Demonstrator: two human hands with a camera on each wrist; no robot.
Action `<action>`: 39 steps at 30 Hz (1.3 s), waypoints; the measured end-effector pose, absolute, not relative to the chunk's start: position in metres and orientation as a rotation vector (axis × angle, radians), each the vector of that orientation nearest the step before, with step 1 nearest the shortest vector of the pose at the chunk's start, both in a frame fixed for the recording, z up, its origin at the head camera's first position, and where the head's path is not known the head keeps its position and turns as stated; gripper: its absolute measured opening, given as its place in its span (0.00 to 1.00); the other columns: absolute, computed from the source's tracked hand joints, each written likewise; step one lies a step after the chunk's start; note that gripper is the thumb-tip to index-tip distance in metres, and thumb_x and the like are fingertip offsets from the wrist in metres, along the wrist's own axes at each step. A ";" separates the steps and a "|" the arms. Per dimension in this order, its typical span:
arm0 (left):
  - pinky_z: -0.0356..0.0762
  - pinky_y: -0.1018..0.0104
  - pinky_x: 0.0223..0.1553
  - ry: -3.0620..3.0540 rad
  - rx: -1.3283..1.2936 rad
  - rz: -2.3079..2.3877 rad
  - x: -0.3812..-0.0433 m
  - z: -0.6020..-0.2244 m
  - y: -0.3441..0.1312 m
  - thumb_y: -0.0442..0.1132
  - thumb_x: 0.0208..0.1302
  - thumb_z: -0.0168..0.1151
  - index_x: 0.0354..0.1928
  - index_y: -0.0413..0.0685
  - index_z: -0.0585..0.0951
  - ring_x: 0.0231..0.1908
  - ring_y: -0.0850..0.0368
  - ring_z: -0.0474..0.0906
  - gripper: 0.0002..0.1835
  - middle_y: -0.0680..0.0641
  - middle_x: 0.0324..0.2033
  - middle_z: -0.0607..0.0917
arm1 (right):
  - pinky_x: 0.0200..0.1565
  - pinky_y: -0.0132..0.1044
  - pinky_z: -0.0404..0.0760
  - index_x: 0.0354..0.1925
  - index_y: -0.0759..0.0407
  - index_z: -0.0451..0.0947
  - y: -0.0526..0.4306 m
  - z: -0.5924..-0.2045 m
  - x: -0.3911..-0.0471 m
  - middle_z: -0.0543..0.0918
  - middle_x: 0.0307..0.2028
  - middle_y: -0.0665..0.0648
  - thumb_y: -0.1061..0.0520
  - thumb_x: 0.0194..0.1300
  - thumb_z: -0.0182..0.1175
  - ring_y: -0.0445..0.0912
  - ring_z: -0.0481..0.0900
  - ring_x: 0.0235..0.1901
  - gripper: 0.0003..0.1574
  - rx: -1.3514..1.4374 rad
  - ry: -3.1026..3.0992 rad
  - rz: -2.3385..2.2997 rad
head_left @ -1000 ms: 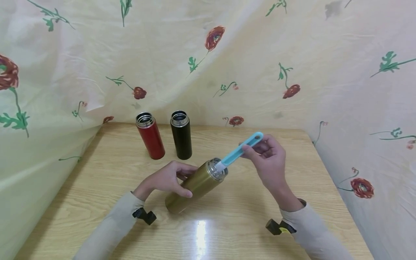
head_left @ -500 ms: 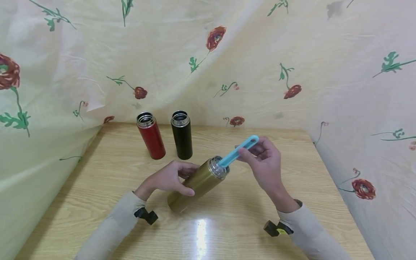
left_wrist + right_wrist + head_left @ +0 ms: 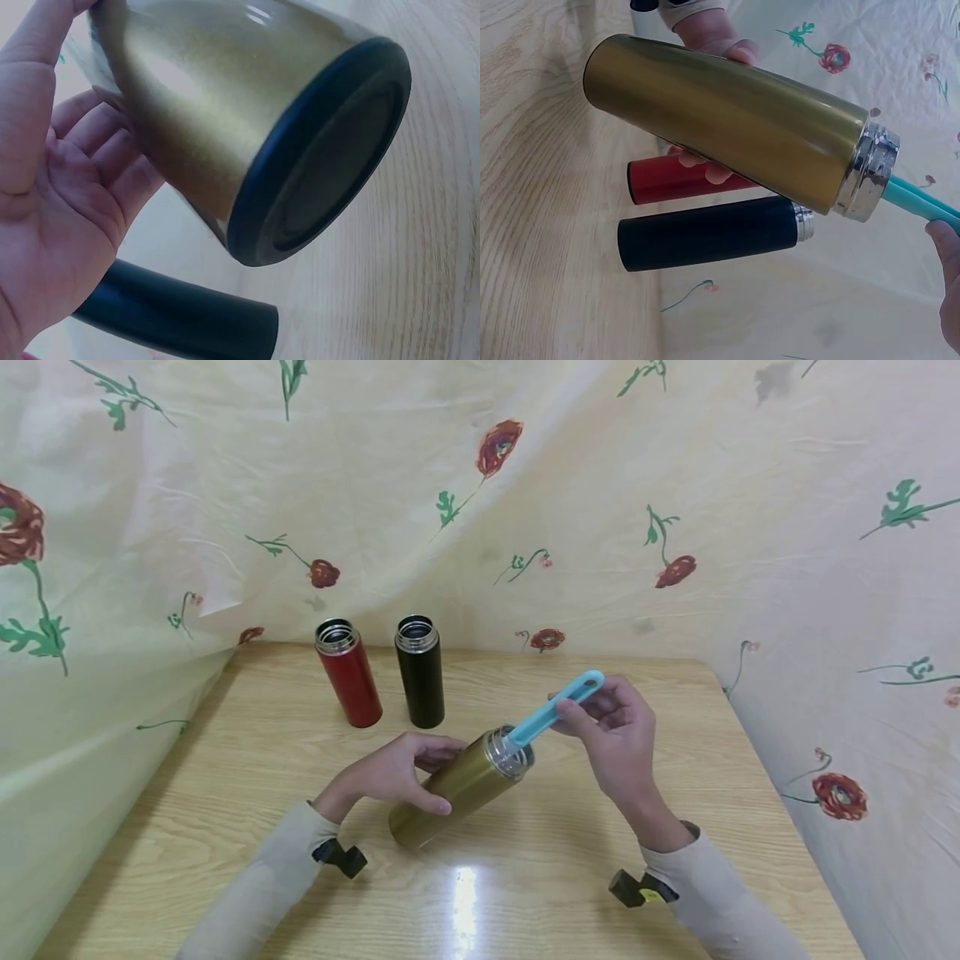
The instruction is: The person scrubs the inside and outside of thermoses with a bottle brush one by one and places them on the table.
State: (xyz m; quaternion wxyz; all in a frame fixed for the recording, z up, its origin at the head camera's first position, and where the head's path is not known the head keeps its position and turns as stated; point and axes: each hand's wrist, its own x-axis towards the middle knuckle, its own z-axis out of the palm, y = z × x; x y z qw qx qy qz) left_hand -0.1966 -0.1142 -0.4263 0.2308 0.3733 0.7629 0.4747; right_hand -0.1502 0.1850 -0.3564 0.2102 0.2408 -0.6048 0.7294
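My left hand (image 3: 393, 770) grips a gold thermos bottle (image 3: 468, 785) around its side, thumb toward me. The bottle leans, lidless mouth up and to the right; its black base faces the left wrist camera. Between thumb and fingers, my right hand (image 3: 626, 739) pinches the light-blue handle of what looks like a bottle brush (image 3: 536, 724). The lower end of this brush goes into the bottle's steel mouth, so its head is hidden. In the right wrist view, only the thumb side of the right hand (image 3: 951, 270) shows beside the blue handle (image 3: 915, 201).
A red thermos bottle (image 3: 351, 681) and a black one (image 3: 422, 681) stand upright and lidless at the back of the wooden table (image 3: 525, 885). Flowered cloth (image 3: 600, 485) hangs behind the table and along both sides.
The brush slid deeper into the gold bottle, then came slightly back out with my right hand. The gold bottle shifted slightly right. The red and black bottles stayed put.
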 end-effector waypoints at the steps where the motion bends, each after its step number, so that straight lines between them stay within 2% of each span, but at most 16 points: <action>1: 0.79 0.61 0.60 2.101 1.028 1.302 -0.196 -0.426 -0.114 0.44 0.54 0.78 0.72 0.40 0.70 0.60 0.55 0.80 0.44 0.47 0.62 0.82 | 0.37 0.43 0.88 0.44 0.80 0.72 0.185 -0.356 -0.150 0.89 0.38 0.60 0.79 0.63 0.61 0.48 0.89 0.38 0.11 0.670 -1.674 2.033; 10: 0.79 0.59 0.59 2.098 1.029 1.277 -0.195 -0.428 -0.112 0.44 0.55 0.77 0.72 0.41 0.69 0.56 0.57 0.82 0.43 0.48 0.60 0.83 | 0.37 0.43 0.88 0.45 0.78 0.73 0.186 -0.355 -0.150 0.90 0.38 0.58 0.79 0.63 0.61 0.47 0.90 0.38 0.12 0.621 -1.716 1.997; 20: 0.80 0.57 0.56 2.055 0.986 1.309 -0.193 -0.427 -0.113 0.42 0.53 0.77 0.69 0.43 0.70 0.54 0.55 0.83 0.41 0.47 0.60 0.84 | 0.36 0.42 0.88 0.45 0.78 0.75 0.190 -0.349 -0.153 0.90 0.37 0.61 0.80 0.62 0.60 0.48 0.89 0.36 0.11 0.666 -1.596 2.032; 31: 0.81 0.57 0.57 2.029 0.959 1.333 -0.193 -0.427 -0.117 0.41 0.52 0.78 0.69 0.41 0.70 0.53 0.53 0.84 0.42 0.45 0.60 0.84 | 0.35 0.42 0.88 0.46 0.80 0.76 0.198 -0.339 -0.155 0.90 0.35 0.61 0.79 0.62 0.62 0.46 0.89 0.32 0.13 0.601 -1.588 2.014; 36: 0.80 0.58 0.57 2.055 0.990 1.325 -0.193 -0.427 -0.117 0.42 0.53 0.78 0.70 0.37 0.70 0.54 0.53 0.84 0.44 0.43 0.59 0.84 | 0.35 0.43 0.88 0.46 0.80 0.76 0.200 -0.335 -0.155 0.90 0.35 0.61 0.79 0.61 0.62 0.47 0.89 0.31 0.13 0.579 -1.580 2.028; 39: 0.80 0.60 0.58 2.067 1.015 1.324 -0.193 -0.427 -0.118 0.42 0.52 0.78 0.69 0.36 0.72 0.54 0.54 0.84 0.42 0.45 0.57 0.86 | 0.35 0.43 0.88 0.46 0.79 0.77 0.201 -0.334 -0.154 0.90 0.34 0.61 0.79 0.62 0.62 0.47 0.89 0.31 0.13 0.553 -1.589 2.029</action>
